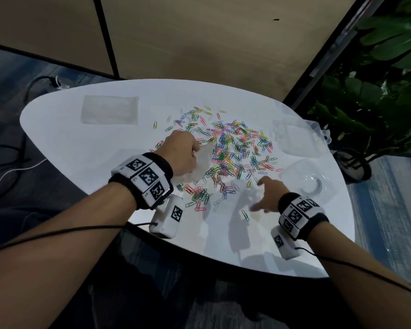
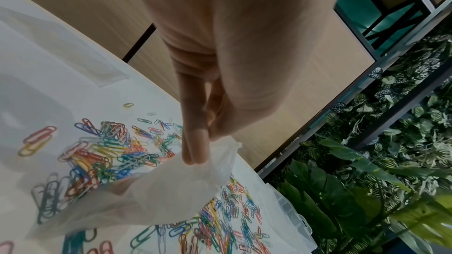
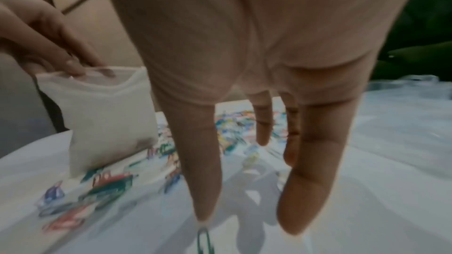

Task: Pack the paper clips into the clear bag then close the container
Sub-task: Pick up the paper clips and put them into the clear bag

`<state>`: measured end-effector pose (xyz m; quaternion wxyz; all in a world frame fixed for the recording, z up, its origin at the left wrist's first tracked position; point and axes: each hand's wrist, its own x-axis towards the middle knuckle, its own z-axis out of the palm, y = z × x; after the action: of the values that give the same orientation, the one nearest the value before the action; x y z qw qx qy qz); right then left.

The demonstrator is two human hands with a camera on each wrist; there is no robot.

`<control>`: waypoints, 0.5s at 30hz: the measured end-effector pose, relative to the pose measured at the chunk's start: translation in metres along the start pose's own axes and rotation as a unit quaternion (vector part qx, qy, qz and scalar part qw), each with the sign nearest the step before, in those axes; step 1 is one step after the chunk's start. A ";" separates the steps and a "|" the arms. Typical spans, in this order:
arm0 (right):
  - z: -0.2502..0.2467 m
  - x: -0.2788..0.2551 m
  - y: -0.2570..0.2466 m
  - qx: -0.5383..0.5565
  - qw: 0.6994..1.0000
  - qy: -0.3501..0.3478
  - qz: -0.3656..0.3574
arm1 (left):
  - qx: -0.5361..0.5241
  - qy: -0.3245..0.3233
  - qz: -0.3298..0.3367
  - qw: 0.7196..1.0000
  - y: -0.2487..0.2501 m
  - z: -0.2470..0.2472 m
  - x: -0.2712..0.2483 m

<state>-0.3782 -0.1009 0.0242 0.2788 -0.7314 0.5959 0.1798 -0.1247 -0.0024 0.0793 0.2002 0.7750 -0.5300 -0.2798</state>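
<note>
Many coloured paper clips [image 1: 233, 150] lie scattered across the middle of the white table [image 1: 81, 148]. My left hand [image 1: 195, 150] pinches the top edge of a small clear bag [image 1: 203, 162], which hangs upright with its bottom on the clips. In the left wrist view my fingers [image 2: 195, 142] grip the bag's [image 2: 176, 186] open mouth. My right hand [image 1: 259, 195] hovers low over the table to the right of the bag, fingers [image 3: 203, 161] spread and straight, holding nothing. A green clip [image 3: 205, 239] lies just under one fingertip. A clear plastic container [image 1: 294, 141] sits at the right.
A second clear bag [image 1: 109, 110] lies flat at the table's far left. A clear lid-like piece [image 1: 306, 181] rests near the right edge, close to my right hand. Green plants [image 1: 377, 103] stand beyond the table on the right. Cables run across the floor at left.
</note>
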 end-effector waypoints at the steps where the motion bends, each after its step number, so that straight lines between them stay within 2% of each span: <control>1: 0.006 -0.003 0.006 0.026 0.999 -0.030 0.032 | -0.002 -0.002 -0.003 1.000 0.001 0.000 -0.001; 2: 0.014 -0.006 0.011 0.055 0.996 -0.052 0.049 | -0.003 -0.002 -0.006 1.000 0.001 0.000 -0.001; 4: 0.034 -0.006 0.011 0.083 0.994 -0.048 0.044 | -0.002 -0.002 -0.010 1.000 0.002 0.000 -0.003; 6: 0.053 -0.002 0.004 0.089 0.996 -0.002 0.020 | -0.002 0.002 -0.009 1.000 0.000 0.001 -0.003; 10: 0.068 0.020 -0.023 0.187 0.980 0.069 -0.008 | 0.003 0.003 -0.011 1.000 -0.007 -0.004 -0.003; 12: 0.065 0.032 -0.035 0.186 0.977 0.094 -0.039 | 0.009 0.011 -0.004 1.000 -0.011 -0.008 -0.003; 15: 0.059 0.043 -0.050 0.115 0.979 0.132 -0.102 | 0.019 0.016 -0.002 1.000 -0.015 -0.017 -0.006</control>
<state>-0.3161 -0.0907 -0.0374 0.2970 -0.7683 0.5668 -0.0175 -0.1051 0.0082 0.0844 0.1936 0.7840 -0.5305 -0.2578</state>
